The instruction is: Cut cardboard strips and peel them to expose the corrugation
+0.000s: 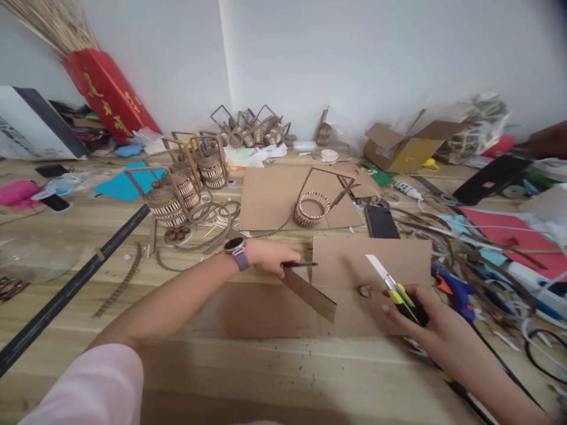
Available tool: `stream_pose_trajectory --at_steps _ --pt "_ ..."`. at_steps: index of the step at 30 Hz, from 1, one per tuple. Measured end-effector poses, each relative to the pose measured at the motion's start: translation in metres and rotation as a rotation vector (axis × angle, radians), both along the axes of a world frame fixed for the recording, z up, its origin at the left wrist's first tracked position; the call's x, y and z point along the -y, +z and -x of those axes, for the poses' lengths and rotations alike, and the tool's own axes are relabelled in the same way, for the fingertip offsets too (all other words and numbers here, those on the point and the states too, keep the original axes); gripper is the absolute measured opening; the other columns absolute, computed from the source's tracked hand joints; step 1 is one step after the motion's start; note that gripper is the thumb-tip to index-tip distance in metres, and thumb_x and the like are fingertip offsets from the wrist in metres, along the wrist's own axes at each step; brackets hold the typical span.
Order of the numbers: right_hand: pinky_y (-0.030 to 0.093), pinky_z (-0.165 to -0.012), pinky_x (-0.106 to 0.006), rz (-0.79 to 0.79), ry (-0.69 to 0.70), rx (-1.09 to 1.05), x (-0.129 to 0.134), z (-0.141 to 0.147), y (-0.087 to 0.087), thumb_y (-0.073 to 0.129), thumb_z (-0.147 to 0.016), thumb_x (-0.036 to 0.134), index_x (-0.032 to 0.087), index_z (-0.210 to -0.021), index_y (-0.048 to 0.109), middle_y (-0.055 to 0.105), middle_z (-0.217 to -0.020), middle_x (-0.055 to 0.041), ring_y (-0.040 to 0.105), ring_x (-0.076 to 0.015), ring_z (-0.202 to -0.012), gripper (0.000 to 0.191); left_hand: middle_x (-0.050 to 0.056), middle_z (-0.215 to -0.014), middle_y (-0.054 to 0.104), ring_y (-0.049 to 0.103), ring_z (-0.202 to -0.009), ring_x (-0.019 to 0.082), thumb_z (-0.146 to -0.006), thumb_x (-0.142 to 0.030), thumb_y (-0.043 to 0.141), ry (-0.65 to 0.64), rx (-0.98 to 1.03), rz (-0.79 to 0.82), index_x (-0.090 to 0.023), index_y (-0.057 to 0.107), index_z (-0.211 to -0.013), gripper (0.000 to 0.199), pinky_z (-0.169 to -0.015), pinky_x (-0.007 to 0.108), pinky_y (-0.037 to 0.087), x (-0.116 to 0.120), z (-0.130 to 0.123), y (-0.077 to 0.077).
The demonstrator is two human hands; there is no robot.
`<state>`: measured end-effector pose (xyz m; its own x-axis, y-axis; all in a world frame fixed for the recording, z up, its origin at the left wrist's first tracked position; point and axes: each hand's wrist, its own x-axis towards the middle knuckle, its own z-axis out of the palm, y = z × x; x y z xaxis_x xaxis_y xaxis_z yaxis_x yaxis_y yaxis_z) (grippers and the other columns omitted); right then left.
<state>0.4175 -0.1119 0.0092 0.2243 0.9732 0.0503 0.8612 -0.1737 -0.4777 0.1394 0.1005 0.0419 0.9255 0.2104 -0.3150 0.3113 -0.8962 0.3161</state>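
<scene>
Exposed blade, 2 occupied hands
Left hand (271, 255) grasps a dark pen-like stick (305, 264) and brown strip (312, 295) angled to 4 o'clock above cardboard (405, 255); right hand (436, 330) grips the cutter (405, 304), whose 11-o'clock blade (376, 267) could nick skin if swung leftward.

Your 10 o'clock: pink bundle (18, 193) | your 11: red box (108, 94) with gold characters, pale stalks (57, 26) rising from it, blue sheet (128, 182) nearer you | your 1: open carton (410, 152) by the wall (354, 53) | your 2: red sheet (544, 245)
</scene>
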Motion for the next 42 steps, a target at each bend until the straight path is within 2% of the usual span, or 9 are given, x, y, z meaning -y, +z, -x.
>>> stream_pose_trajectory --at_steps 7,12,16,20,23,26,30,36,42 --pt "0.049 -0.060 -0.034 -0.038 -0.070 -0.011 0.001 -0.003 0.005 0.053 -0.077 0.068 0.026 -0.082 0.058 0.067 -0.075 -0.0045 0.063 -0.0232 -0.067 0.043 0.000 -0.098 0.061 0.057 -0.085 0.014 -0.096 -0.023 0.049 0.107 0.320 0.167 -0.020 0.052 -0.105 0.010 -0.078 0.025 0.047 -0.021 0.003 0.040" --pt "0.050 -0.059 -0.034 0.027 -0.024 -0.035 0.003 0.001 -0.004 0.053 -0.079 0.068 0.025 -0.090 0.062 0.072 -0.079 -0.0062 0.068 -0.0253 -0.070 0.046 -0.002 -0.081 0.057 0.056 -0.069 0.013 -0.097 -0.035 0.055 0.426 1.092 0.520 -0.021 0.049 -0.103 0.017 -0.069 0.026 0.047 -0.038 0.001 0.057" --pt "0.055 -0.064 -0.034 0.085 0.140 -0.086 0.008 0.013 -0.014 0.055 -0.083 0.060 0.026 -0.099 0.063 0.076 -0.086 -0.0072 0.072 -0.0267 -0.076 0.038 -0.006 -0.064 0.051 0.052 -0.055 0.010 -0.101 -0.030 0.053 0.610 1.587 0.848 -0.023 0.051 -0.094 0.010 -0.062 0.023 0.047 -0.050 0.001 0.077" --pt "0.055 -0.065 -0.033 0.140 0.379 0.038 0.011 0.030 -0.027 0.060 -0.086 0.042 0.027 -0.093 0.063 0.074 -0.089 -0.0053 0.073 -0.0253 -0.079 0.017 -0.006 -0.056 0.040 0.044 -0.047 0.009 -0.107 -0.033 0.036 0.786 1.779 0.854 -0.022 0.052 -0.079 0.034 -0.055 0.021 0.044 -0.066 0.012 0.097" --pt "0.055 -0.068 -0.033 0.086 0.521 0.202 0.007 0.041 -0.035 0.066 -0.083 0.029 0.026 -0.099 0.064 0.073 -0.098 -0.0060 0.073 -0.0257 -0.085 0.017 -0.006 -0.054 0.036 0.039 -0.044 0.011 -0.106 -0.046 0.034 0.847 1.746 0.628 -0.023 0.053 -0.077 0.041 -0.048 0.022 0.037 -0.074 0.025 0.104" --pt "0.056 -0.073 -0.034 0.091 0.622 0.275 -0.002 0.053 -0.034 0.063 -0.086 0.024 0.024 -0.105 0.064 0.072 -0.104 -0.0075 0.072 -0.0257 -0.090 0.020 -0.004 -0.060 0.044 0.046 -0.050 0.013 -0.105 -0.052 0.033 0.865 1.556 0.136 -0.023 0.056 -0.087 0.041 -0.052 0.025 0.037 -0.072 0.038 0.098" --pt "0.056 -0.081 -0.039 0.187 0.672 0.266 -0.016 0.068 -0.025 0.056 -0.085 0.016 0.022 -0.115 0.064 0.071 -0.112 -0.0092 0.069 -0.0272 -0.098 0.032 0.007 -0.088 0.065 0.065 -0.083 0.021 -0.109 -0.043 0.022 0.971 0.715 -0.529 -0.018 0.054 -0.104 0.040 -0.073 0.030 0.045 -0.058 0.043 0.063" --pt "0.052 -0.086 -0.039 0.169 0.742 0.206 -0.035 0.076 -0.026 0.055 -0.076 0.011 0.025 -0.128 0.062 0.070 -0.119 -0.0089 0.068 -0.0255 -0.099 0.055 0.011 -0.083 0.070 0.068 -0.081 0.025 -0.104 -0.036 0.044 0.894 0.320 -0.509 -0.014 0.060 -0.101 0.027 -0.074 0.032 0.048 -0.047 0.033 -0.011" --pt "0.050 -0.090 -0.040 0.201 0.763 0.146 -0.042 0.075 -0.028 0.056 -0.073 0.012 0.025 -0.127 0.064 0.069 -0.125 -0.0102 0.066 -0.0273 -0.106 0.057 0.019 -0.133 0.055 0.052 -0.122 0.031 -0.102 -0.036 0.049 0.732 0.323 -0.597 -0.012 0.051 -0.131 0.038 -0.104 0.046 0.039 -0.019 0.030 -0.030"
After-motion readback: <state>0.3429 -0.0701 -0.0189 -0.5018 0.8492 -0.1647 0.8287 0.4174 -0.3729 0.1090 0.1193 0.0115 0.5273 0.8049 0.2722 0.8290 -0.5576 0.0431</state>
